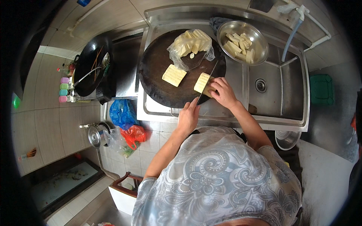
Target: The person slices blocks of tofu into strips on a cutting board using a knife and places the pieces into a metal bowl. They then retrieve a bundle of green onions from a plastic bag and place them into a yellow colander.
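Note:
My left hand (pixel 188 115) grips the handle of a kitchen knife (pixel 208 77), its narrow blade edge seen from above. The fingers of my right hand (pixel 223 91) press on a pale yellow ridged block (pixel 201 82), which looks like tofu, against the blade. Both are on a round dark chopping board (pixel 158 56). To the left lies another such slab (pixel 174 75), flat and untouched. Further back, a clear plastic bag (pixel 195 43) holds several similar blocks, with a small scrap beside it. A steel bowl (pixel 264 46) at the board's back right contains cut yellow pieces (pixel 240 46).
A steel sink (pixel 271 99) with a drain lies right of the board, a blue-grey hose (pixel 292 39) hanging over it. Left is a black wok (pixel 87 67) with a ladle and chopsticks. Blue (pixel 123 113) and red bags (pixel 134 135) are below, left. A green container (pixel 321 89) stands far right.

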`<state>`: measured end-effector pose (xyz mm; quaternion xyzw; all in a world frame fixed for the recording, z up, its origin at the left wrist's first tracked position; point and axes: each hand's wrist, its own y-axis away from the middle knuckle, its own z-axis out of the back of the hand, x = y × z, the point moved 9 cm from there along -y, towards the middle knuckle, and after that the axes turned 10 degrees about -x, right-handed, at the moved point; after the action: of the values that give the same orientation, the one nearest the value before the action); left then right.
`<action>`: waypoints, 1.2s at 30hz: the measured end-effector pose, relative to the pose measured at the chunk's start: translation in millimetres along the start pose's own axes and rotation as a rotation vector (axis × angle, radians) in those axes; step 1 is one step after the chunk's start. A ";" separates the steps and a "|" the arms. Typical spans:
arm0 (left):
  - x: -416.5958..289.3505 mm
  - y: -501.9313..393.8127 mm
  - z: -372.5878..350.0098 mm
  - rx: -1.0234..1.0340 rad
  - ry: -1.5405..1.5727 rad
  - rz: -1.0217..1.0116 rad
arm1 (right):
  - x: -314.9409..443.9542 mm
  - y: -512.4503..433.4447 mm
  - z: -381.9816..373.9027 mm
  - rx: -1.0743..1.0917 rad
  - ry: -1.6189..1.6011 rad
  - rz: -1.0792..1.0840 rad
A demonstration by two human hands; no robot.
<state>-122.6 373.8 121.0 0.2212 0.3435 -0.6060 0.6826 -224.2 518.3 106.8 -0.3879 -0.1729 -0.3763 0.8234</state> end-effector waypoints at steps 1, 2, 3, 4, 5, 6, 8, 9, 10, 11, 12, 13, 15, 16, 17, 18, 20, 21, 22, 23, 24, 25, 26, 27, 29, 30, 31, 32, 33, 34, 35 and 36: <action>-2.1 3.0 3.1 0.013 0.026 0.029 | -0.9 0.2 6.1 -0.059 -0.010 0.002; -11.0 5.3 12.1 -0.033 0.045 -0.010 | -2.1 0.9 12.5 -0.116 -0.023 0.005; -17.7 10.6 20.5 -0.050 0.052 -0.016 | -3.2 3.1 19.0 -0.172 -0.036 0.006; -24.5 15.6 29.3 -0.068 0.052 -0.026 | -5.3 4.7 26.0 -0.236 -0.044 0.003; -28.9 20.6 35.5 -0.051 0.044 -0.022 | -6.1 7.2 28.1 -0.242 -0.041 0.007; -32.8 25.6 41.7 -0.034 0.030 -0.022 | -6.8 9.1 29.9 -0.248 -0.039 0.011; -38.7 33.0 50.7 -0.007 -0.020 -0.036 | -5.6 11.5 32.0 -0.258 -0.047 0.039; -39.7 37.0 51.2 0.018 -0.022 -0.022 | -6.1 11.4 29.1 -0.228 -0.041 0.034; -39.3 40.4 52.6 0.030 -0.036 -0.006 | -5.8 11.1 27.6 -0.217 -0.043 0.035; -38.3 43.1 52.9 0.042 -0.049 0.010 | -4.7 10.1 25.6 -0.201 -0.047 0.042; -35.9 45.5 51.5 0.064 -0.064 0.036 | -4.7 8.7 24.0 -0.190 -0.041 0.038; -33.2 47.7 49.9 0.085 -0.080 0.063 | -4.3 6.8 22.1 -0.174 -0.037 0.040; -29.6 51.0 47.2 0.115 -0.108 0.094 | -2.9 3.9 19.1 -0.144 -0.039 0.047; -29.1 51.9 46.2 0.124 -0.122 0.098 | -2.4 2.6 17.9 -0.131 -0.045 0.051; -28.5 52.8 45.4 0.131 -0.135 0.103 | -1.9 1.9 16.6 -0.117 -0.051 0.056; -28.8 52.9 45.5 0.128 -0.137 0.104 | -1.8 1.3 16.1 -0.114 -0.050 0.059; -29.8 53.0 46.1 0.120 -0.141 0.107 | -2.4 1.0 14.3 -0.105 -0.049 0.065; -26.9 54.0 44.5 0.141 -0.136 0.149 | -3.1 1.1 13.6 -0.107 -0.051 0.065; -23.9 54.7 42.8 0.161 -0.130 0.190 | -4.2 1.4 12.6 -0.107 -0.054 0.064; -20.7 54.9 40.4 0.180 -0.124 0.230 | -5.8 1.6 11.3 -0.105 -0.057 0.060; -21.8 52.6 38.9 0.179 -0.125 0.212 | -6.4 1.9 11.1 -0.116 -0.063 0.064; -22.1 49.1 35.9 0.178 -0.126 0.194 | -7.5 2.3 10.8 -0.125 -0.069 0.063; -22.0 45.7 32.0 0.177 -0.127 0.178 | -8.1 3.0 10.5 -0.134 -0.077 0.061; -21.4 41.0 28.0 0.162 -0.113 0.160 | -9.2 3.8 8.7 -0.126 -0.067 0.053; -17.1 27.9 13.2 0.130 -0.087 0.133 | -10.9 4.9 6.5 -0.120 -0.046 0.040; -15.9 19.8 4.0 0.114 -0.081 0.099 | -10.6 5.5 7.2 -0.137 -0.034 0.043; -13.1 11.1 -5.9 0.099 -0.077 0.076 | -10.3 5.8 8.7 -0.162 -0.022 0.048; -11.9 7.4 -10.9 0.075 -0.065 0.040 | -9.6 6.4 10.4 -0.190 -0.012 0.054; -7.3 6.5 -16.3 0.083 -0.062 0.043 | -9.9 7.0 10.1 -0.194 -0.014 0.050; -4.8 4.6 -19.0 0.081 -0.053 0.032 | -10.3 7.2 10.0 -0.203 -0.018 0.048; -1.3 5.3 -21.8 0.108 -0.063 0.045 | -10.8 7.4 10.1 -0.213 -0.022 0.045; -3.5 5.6 -17.0 0.074 -0.012 0.023 | -12.1 7.8 9.0 -0.210 -0.030 0.034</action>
<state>-120.7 389.3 111.5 0.2466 0.3140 -0.6116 0.6830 -226.2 534.3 101.6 -0.4807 -0.1382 -0.3724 0.7818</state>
